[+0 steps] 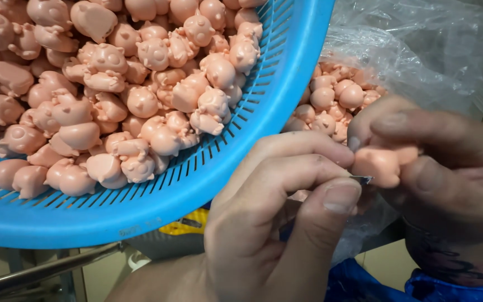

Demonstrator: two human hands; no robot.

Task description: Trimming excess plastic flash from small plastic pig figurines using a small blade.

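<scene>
The right hand (448,168) is pinching a pink pig figurine (384,163) while the left hand (275,223) is gripping a small blade (363,179), risking a slip into fingers.

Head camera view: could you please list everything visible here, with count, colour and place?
Round slotted plastic basket: one, blue, upper left, tilted toward the camera.
Small moulded pig-like figurines in the basket: too many to count, pink, piled together.
Clear crinkled plastic bag: one, transparent, upper right.
Figurines in the bag: many, pink, behind the basket rim.
Held figurine: one, pink, centre right.
Thin metal blade: one, grey, only the tip shows, touching the held figurine.
Blue material: bottom right, kind unclear.
Left hand: pinches the blade.
Right hand: grips the held figurine.
</scene>
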